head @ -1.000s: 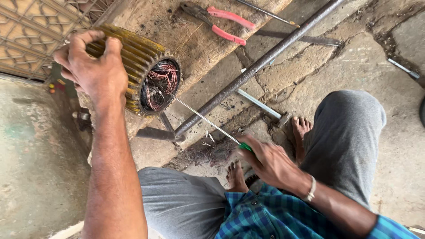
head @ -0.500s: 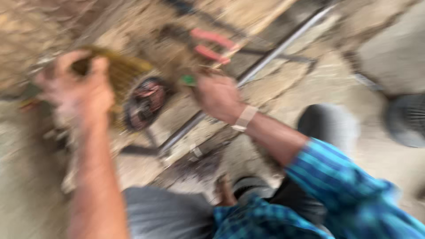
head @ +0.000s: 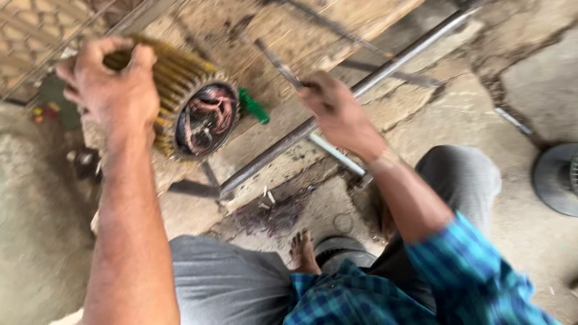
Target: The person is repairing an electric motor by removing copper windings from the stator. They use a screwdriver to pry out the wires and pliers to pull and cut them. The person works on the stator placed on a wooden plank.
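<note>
My left hand (head: 111,84) grips the top of a ribbed yellow motor stator (head: 198,114) whose copper windings show in its open end. The stator lies on a rough wooden plank (head: 253,30). My right hand (head: 340,111) is closed on a thin grey metal tool (head: 278,61) that points up and left over the plank; motion blur hides what kind of tool it is. A green-handled screwdriver (head: 253,105) lies on the plank, right beside the stator's open end and apart from both hands.
A long steel bar (head: 409,51) runs diagonally under my right hand. A short light tube (head: 337,155) lies below it on the cracked concrete floor. A dark round fan-like part (head: 557,177) sits at the right edge. My bare foot (head: 303,253) and grey-trousered knees fill the foreground.
My right hand rose from the floor to the plank, let go of the green-handled screwdriver beside the stator, and now holds a grey metal tool. My left hand stayed on the stator.
</note>
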A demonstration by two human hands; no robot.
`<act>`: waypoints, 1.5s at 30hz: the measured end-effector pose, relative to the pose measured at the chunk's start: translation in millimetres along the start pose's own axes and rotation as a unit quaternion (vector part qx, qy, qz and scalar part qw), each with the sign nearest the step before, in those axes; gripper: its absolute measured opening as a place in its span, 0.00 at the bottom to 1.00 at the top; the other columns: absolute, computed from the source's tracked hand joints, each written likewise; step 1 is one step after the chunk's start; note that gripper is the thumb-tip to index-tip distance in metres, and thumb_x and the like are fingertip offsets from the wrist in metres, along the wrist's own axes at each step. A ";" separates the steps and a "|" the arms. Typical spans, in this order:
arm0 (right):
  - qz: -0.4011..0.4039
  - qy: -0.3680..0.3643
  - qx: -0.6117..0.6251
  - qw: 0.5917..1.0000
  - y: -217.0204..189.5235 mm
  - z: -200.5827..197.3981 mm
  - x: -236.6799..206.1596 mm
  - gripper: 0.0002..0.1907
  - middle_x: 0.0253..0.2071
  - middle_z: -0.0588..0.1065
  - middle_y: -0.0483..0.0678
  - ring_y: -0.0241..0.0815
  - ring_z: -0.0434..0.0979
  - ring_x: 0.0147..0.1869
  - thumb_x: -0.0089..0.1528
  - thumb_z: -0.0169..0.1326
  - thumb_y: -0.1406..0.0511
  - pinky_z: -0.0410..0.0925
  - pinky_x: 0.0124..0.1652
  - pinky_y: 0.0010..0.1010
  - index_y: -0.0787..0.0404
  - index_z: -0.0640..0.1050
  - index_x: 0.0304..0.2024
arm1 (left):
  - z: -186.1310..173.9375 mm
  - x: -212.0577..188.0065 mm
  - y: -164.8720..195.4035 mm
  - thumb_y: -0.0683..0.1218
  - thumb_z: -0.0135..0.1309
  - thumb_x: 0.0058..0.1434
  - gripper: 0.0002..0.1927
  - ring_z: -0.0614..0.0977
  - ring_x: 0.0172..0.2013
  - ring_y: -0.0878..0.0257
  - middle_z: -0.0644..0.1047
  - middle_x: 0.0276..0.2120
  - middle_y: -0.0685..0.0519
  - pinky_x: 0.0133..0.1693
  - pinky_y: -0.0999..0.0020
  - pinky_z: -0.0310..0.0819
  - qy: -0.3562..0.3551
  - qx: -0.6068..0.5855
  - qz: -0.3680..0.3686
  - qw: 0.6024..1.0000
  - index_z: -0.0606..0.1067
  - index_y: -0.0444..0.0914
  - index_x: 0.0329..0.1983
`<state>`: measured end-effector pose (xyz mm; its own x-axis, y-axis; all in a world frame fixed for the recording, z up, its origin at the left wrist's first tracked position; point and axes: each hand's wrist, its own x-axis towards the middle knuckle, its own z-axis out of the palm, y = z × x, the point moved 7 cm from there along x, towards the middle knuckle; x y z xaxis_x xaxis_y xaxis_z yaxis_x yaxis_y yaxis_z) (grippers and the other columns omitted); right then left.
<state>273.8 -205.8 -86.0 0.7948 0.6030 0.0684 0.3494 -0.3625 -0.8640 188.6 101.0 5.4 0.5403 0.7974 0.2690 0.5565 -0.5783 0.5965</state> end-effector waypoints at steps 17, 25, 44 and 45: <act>0.268 -0.231 0.348 0.868 14.2 134.7 -68.7 0.29 0.33 0.80 0.45 0.42 0.80 0.37 0.62 0.52 0.42 0.74 0.36 0.36 0.58 0.81 0.44 | 15.5 7.3 -23.1 0.36 0.58 0.61 0.11 0.87 0.39 0.67 0.80 0.44 0.52 0.42 0.73 0.88 -0.043 -0.230 0.099 0.967 0.75 0.39 0.46; -0.057 -0.170 0.223 0.958 14.7 124.1 -97.2 0.18 0.31 0.75 0.50 0.42 0.74 0.30 0.71 0.51 0.52 0.70 0.29 0.32 0.61 0.74 0.47 | 13.4 7.4 -34.5 0.41 0.61 0.56 0.14 0.81 0.44 0.64 0.68 0.48 0.52 0.44 0.64 0.86 0.014 -0.175 0.037 0.984 0.73 0.47 0.42; -0.021 -0.031 -0.125 0.991 -30.3 45.6 -82.1 0.15 0.55 0.71 0.50 0.45 0.73 0.39 0.69 0.55 0.58 0.73 0.25 0.33 0.56 0.80 0.54 | 8.9 -14.0 -12.8 0.48 0.62 0.62 0.13 0.67 0.63 0.53 0.65 0.56 0.53 0.62 0.17 0.44 0.022 -0.034 0.063 0.997 0.74 0.50 0.47; -0.051 0.000 -0.150 0.987 -38.8 36.0 -83.8 0.15 0.53 0.71 0.50 0.45 0.74 0.41 0.68 0.55 0.57 0.73 0.30 0.35 0.56 0.80 0.53 | 8.9 -12.6 -13.8 0.48 0.62 0.62 0.13 0.67 0.63 0.53 0.65 0.56 0.53 0.62 0.17 0.45 0.022 -0.034 0.066 0.997 0.74 0.50 0.48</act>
<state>175.7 -216.7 -76.2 0.7472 0.6480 0.1475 0.5593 -0.4933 -0.6662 179.6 97.4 -13.0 0.5773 0.7221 0.3811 0.4366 -0.6674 0.6033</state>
